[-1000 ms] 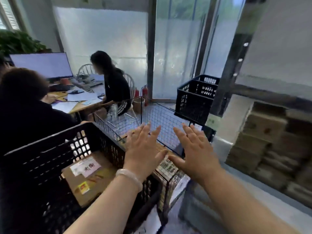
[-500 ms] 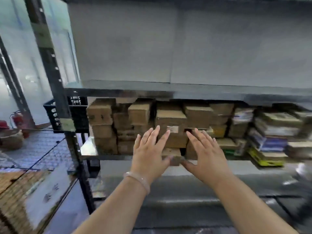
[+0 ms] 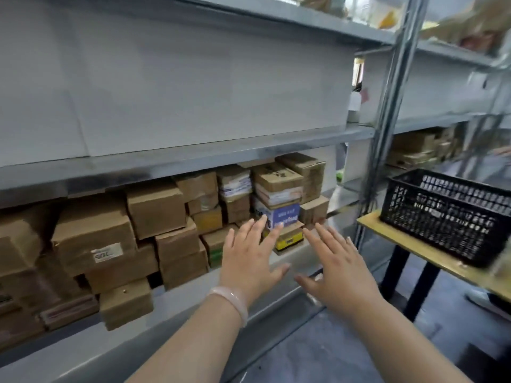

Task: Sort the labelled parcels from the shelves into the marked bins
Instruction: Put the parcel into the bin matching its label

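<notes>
A grey metal shelf [image 3: 177, 161] carries several stacked brown cardboard parcels [image 3: 94, 233]. Among them is a blue and white box [image 3: 286, 215] above a yellow and black box [image 3: 289, 240]. My left hand [image 3: 250, 261], with a pale bracelet on the wrist, is held flat with fingers spread in front of these two boxes. My right hand [image 3: 336, 265] is also flat and spread, just right of them. Neither hand holds anything.
A black plastic crate [image 3: 448, 214] stands on a yellow-edged table [image 3: 431, 252] at the right. A metal upright [image 3: 387, 106] divides this shelf from another shelf with more parcels [image 3: 414, 147]. White boards fill the bay above. Grey floor lies below.
The view has swung right, from the crates and desk to the shelf, then along it to the blue box and the crate on the table. Both hands stay raised, open and empty.
</notes>
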The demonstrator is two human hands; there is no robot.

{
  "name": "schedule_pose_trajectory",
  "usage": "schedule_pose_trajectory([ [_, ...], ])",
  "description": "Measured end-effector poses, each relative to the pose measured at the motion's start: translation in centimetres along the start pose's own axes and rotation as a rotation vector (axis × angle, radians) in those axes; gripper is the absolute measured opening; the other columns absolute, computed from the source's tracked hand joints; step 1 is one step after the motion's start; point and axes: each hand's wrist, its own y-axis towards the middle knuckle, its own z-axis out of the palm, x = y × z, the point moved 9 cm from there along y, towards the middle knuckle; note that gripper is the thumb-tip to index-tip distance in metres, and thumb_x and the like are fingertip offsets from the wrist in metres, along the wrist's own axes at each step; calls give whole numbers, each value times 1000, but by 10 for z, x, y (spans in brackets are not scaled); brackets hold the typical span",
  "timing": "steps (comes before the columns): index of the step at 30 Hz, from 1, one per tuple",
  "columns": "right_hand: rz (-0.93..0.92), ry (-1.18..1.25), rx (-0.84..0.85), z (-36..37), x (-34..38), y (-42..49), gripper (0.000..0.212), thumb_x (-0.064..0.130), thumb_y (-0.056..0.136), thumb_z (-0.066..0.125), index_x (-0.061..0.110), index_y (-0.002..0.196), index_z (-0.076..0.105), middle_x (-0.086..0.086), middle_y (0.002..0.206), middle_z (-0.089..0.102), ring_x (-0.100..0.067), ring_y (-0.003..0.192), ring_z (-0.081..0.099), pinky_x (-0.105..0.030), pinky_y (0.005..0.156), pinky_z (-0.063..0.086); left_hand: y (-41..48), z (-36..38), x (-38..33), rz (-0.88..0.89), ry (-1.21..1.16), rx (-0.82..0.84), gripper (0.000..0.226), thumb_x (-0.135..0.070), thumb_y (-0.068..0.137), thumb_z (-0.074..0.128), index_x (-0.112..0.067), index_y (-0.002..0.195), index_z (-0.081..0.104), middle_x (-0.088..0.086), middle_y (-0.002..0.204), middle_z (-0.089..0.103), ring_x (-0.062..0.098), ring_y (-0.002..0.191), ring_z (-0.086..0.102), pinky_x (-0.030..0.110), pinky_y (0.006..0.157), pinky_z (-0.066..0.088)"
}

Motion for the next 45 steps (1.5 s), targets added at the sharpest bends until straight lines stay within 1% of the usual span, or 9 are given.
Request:
schedule_pose_trajectory([
  [5, 119, -36, -8, 0, -64, 22, 90, 76, 81, 41, 40, 153, -1, 11, 162, -5, -10, 148, -11, -40, 121, 1, 61, 52, -43, 108, -95, 50, 82, -71, 89, 44, -45, 156, 5, -3, 167, 9, 20, 153, 5, 48, 122, 2],
  [9, 188, -63, -18, 4, -103, 62, 90, 77, 82, 41, 40, 153, 0, 10, 162, -4, -10, 148, -8, -36, 121, -1, 117, 85, -56, 160, -130, 70, 82, -70, 90, 45, -44, 157, 5, -2, 167, 8, 21, 153, 5, 48, 122, 4],
  [16, 258, -13, -42, 15, -156, 141, 89, 71, 83, 46, 41, 152, 0, 12, 162, -4, -8, 147, -9, -33, 119, -2, 218, 121, -57, 171, -236, 62, 78, -65, 93, 47, -45, 156, 6, -3, 167, 5, 20, 153, 1, 45, 122, 2],
  [19, 240, 14, -38, 25, -179, 166, 88, 68, 83, 50, 42, 152, 2, 13, 162, -2, -8, 147, -8, -33, 119, -1, 255, 136, -65, 140, -320, 51, 77, -61, 92, 52, -46, 155, 10, -3, 166, 8, 20, 152, 4, 43, 122, 6],
  [23, 248, 91, -59, 34, -226, 200, 86, 66, 84, 52, 40, 153, 8, 12, 162, 2, -8, 148, -3, -32, 120, 4, 296, 165, -80, 96, -340, 70, 76, -60, 92, 53, -46, 155, 13, -2, 166, 8, 21, 152, 3, 44, 121, 12],
  [29, 150, 173, -23, 66, -289, 287, 80, 63, 87, 50, 42, 151, 7, 12, 162, 5, -10, 148, 2, -36, 119, 9, 367, 201, -74, -134, -438, 20, 71, -55, 94, 54, -46, 154, 16, -7, 165, 8, 18, 152, 1, 46, 121, 15],
  [35, 70, 276, 36, 88, -345, 376, 75, 62, 88, 50, 47, 149, 8, 12, 161, 10, -14, 147, 11, -40, 116, 18, 418, 227, -62, -368, -379, -19, 69, -58, 94, 50, -45, 154, 20, -5, 166, 7, 23, 152, 0, 48, 121, 15],
  [40, -10, 419, 119, 110, -347, 445, 69, 62, 90, 48, 44, 149, 16, 9, 160, 18, -17, 146, 20, -43, 113, 28, 438, 235, -35, -595, -298, -71, 68, -58, 95, 48, -39, 155, 22, 2, 166, 12, 25, 153, 0, 45, 122, 11],
  [45, 22, 710, 228, 139, -332, 498, 65, 56, 92, 50, 33, 149, 28, -1, 154, 34, -25, 138, 36, -44, 109, 35, 445, 249, -12, -824, -349, -53, 64, -54, 98, 46, -35, 156, 26, 5, 166, 13, 28, 153, 5, 47, 122, 15],
])
